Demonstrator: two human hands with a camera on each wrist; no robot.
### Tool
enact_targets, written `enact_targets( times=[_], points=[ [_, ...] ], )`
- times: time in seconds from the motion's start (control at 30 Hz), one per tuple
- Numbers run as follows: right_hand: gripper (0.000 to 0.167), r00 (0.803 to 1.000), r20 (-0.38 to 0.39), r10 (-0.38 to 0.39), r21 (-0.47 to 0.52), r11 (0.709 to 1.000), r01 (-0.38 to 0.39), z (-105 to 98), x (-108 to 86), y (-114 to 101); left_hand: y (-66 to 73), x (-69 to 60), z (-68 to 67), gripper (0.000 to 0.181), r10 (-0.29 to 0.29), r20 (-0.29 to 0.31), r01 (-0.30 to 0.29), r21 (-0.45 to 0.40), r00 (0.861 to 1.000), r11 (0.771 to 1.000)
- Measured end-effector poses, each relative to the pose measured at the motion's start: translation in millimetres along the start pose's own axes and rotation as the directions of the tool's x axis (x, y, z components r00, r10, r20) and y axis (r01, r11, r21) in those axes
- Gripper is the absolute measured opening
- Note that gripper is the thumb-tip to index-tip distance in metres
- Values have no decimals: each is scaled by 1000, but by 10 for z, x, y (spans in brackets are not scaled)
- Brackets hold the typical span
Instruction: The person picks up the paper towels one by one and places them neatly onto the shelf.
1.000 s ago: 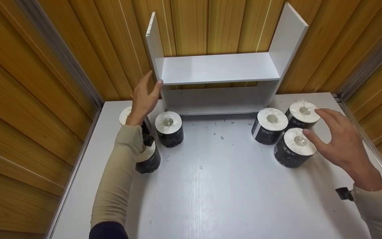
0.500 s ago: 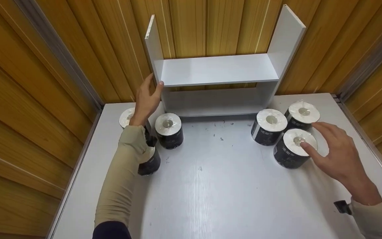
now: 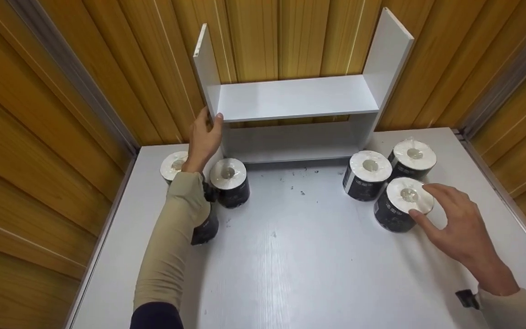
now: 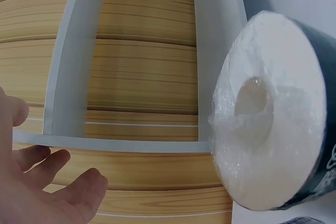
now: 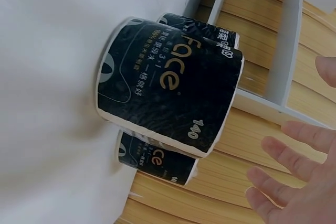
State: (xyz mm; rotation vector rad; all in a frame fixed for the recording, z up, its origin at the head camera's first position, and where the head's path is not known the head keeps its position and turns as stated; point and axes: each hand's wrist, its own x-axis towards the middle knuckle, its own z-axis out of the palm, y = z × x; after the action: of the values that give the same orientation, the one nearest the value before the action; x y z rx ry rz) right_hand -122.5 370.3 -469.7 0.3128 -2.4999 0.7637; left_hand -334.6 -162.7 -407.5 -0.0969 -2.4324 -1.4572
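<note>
In the head view my left hand [image 3: 204,139] is at the left side panel of a white two-tier shelf [image 3: 299,97]. Its thumb lies on the inner side and its fingers on the outer side. From the left wrist, the spread fingers [image 4: 86,195] show close under the panel's edge, with the thumb [image 4: 18,111] apart from it. My right hand [image 3: 459,228], fingers spread and slightly bent, hovers by the front toilet roll [image 3: 397,214] of the right group. In the right wrist view a gap separates the fingers from that black-wrapped roll [image 5: 173,87].
Two more toilet rolls, one inner [image 3: 365,183] and one rear [image 3: 411,157], stand on the right. On the left are an inner roll [image 3: 230,189], a rear roll [image 3: 171,165] and a front roll [image 3: 206,228] partly behind my sleeve. Wood-patterned walls [image 3: 30,160] enclose the white table [image 3: 290,274].
My left fingers have come closer around the shelf's side panel. The right hand has lowered and moved slightly left beside the front roll. The head view has shifted a little.
</note>
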Motion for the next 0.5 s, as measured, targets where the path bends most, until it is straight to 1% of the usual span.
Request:
enact_targets(
  times=[0.13,0.27,0.4,0.5],
  points=[
    [60,1000,3,-2,0,1000,2,37,-54,3,-4,25,33,55,3,-22,-2,16,1000,1000],
    [61,1000,-2,-3,0,1000,3,96,-106,-2,-20,53,57,56,-12,-18,12,21,1000,1000],
    [60,1000,-20,-3,-9,1000,2,158,-145,-2,-20,82,82,61,-68,31,70,-45,997,997],
    [59,999,-43,-9,-23,1000,8,202,-155,4,-17,105,91,63,-106,53,111,-96,993,989]
  ],
)
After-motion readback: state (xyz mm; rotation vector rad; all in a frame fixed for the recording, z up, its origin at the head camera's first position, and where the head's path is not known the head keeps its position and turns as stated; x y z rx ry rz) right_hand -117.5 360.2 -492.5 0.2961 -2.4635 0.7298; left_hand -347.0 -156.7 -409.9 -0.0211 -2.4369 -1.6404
